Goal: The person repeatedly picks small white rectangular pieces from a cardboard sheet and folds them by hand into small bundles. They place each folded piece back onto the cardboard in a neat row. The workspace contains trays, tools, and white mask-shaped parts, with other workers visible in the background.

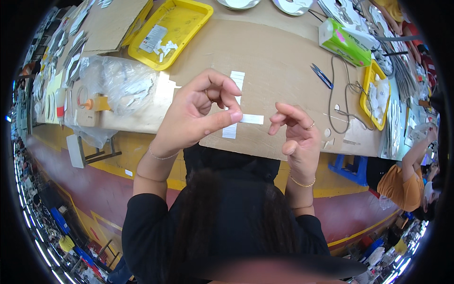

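A short white strip (253,119) is pinched between the thumb and fingertip of my left hand (201,106), its free end pointing right. Under that hand, on the cardboard table cover, lies a longer white strip marked with cross lines (237,80); my fingers hide its middle part. My right hand (298,130) hovers just right of the short strip's end, fingers curved and apart, with nothing visible in it.
At the back left is a yellow tray (198,40) with white scraps. Clear plastic bags (120,80) and an orange-capped bottle (99,103) lie left. Blue-handled snips (322,76), a cord (347,109), a green tissue pack (345,42) and a smaller yellow tray (368,97) are right.
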Demonstrator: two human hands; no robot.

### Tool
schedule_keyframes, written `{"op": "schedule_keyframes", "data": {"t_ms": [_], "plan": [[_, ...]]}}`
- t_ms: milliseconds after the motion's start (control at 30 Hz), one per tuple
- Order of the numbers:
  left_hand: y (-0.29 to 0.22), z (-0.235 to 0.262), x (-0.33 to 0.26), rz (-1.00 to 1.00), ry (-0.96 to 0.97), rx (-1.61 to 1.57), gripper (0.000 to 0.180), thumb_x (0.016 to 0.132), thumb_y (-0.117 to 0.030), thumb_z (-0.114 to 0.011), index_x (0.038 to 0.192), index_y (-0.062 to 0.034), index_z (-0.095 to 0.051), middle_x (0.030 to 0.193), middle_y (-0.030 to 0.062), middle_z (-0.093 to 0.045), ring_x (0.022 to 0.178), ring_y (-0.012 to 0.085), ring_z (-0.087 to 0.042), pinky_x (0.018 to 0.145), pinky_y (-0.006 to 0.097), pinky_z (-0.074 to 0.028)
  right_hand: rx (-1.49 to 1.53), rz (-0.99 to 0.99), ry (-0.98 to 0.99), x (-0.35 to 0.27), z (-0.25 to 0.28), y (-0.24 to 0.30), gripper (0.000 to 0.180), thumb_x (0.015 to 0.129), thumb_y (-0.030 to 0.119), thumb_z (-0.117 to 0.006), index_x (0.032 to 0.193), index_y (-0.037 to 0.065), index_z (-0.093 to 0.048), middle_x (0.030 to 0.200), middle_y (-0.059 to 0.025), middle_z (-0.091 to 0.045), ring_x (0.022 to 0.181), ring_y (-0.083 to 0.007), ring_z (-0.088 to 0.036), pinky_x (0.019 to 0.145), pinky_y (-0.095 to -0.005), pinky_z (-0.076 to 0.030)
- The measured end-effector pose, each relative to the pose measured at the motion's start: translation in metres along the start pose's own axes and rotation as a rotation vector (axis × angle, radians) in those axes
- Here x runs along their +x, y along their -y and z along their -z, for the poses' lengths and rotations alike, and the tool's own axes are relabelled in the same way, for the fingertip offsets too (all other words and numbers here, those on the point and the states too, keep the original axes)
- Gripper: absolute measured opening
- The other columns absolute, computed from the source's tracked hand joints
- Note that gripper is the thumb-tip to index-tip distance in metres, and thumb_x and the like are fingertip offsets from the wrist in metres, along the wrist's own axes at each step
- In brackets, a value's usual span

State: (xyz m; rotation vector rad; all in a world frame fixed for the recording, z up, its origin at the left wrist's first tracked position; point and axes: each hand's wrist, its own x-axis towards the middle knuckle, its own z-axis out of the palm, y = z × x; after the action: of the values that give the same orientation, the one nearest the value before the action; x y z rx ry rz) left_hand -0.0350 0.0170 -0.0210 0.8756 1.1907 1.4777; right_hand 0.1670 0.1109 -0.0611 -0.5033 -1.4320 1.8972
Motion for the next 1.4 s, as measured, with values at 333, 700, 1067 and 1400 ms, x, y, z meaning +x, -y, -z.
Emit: {"op": "schedule_keyframes", "data": {"t_ms": [333, 700, 1067, 1400], "plan": [[0.052, 0.159, 0.050, -0.428, -0.842, 0.518, 0.018, 0.085, -0.006, -0.069, 0.101, 0.0016, -0.069, 0.087, 0.0059, -0.068, 0.078, 0.0108, -0.061, 0.074, 0.024, -0.049, -0.016, -0.010, -0.014, -0.003, 0.006, -0.011, 0.041, 0.080, 0.020, -0.075, 0.110, -0.004, -0.061, 0.092, -0.0057, -0.059, 0.085, -0.0136, -0.056, 0.081, -0.0280, -0.045], [0.089, 0.186, 0.063, -0.400, -0.843, 1.121, 0.018, 0.083, -0.012, -0.070, 0.096, 0.0002, -0.070, 0.088, 0.0100, -0.069, 0.078, 0.0184, -0.065, 0.073, 0.028, -0.049, -0.024, -0.015, -0.063, -0.007, 0.006, -0.010, 0.030, 0.091, 0.022, -0.065, 0.107, -0.004, -0.062, 0.090, -0.0060, -0.059, 0.083, -0.0126, -0.057, 0.077, -0.0256, -0.046], [0.142, 0.073, 0.097, -0.151, -0.053, 1.172, 0.017, 0.079, -0.015, -0.069, 0.093, -0.0040, -0.067, 0.097, 0.0122, -0.057, 0.095, 0.0285, -0.056, 0.085, 0.037, -0.045, -0.076, -0.073, -0.025, -0.009, -0.001, -0.009, 0.018, 0.091, 0.013, -0.064, 0.101, -0.002, -0.065, 0.093, -0.0073, -0.059, 0.085, -0.0126, -0.060, 0.074, -0.0243, -0.052], [0.153, 0.063, 0.102, -0.129, -0.114, 1.213, 0.012, 0.078, -0.013, -0.068, 0.085, -0.0035, -0.064, 0.098, 0.0136, -0.057, 0.103, 0.0332, -0.050, 0.091, 0.040, -0.042, -0.089, -0.087, -0.036, -0.012, 0.006, -0.014, 0.016, 0.092, 0.011, -0.063, 0.100, -0.002, -0.065, 0.091, -0.0075, -0.060, 0.086, -0.0122, -0.059, 0.074, -0.0239, -0.051]]}}
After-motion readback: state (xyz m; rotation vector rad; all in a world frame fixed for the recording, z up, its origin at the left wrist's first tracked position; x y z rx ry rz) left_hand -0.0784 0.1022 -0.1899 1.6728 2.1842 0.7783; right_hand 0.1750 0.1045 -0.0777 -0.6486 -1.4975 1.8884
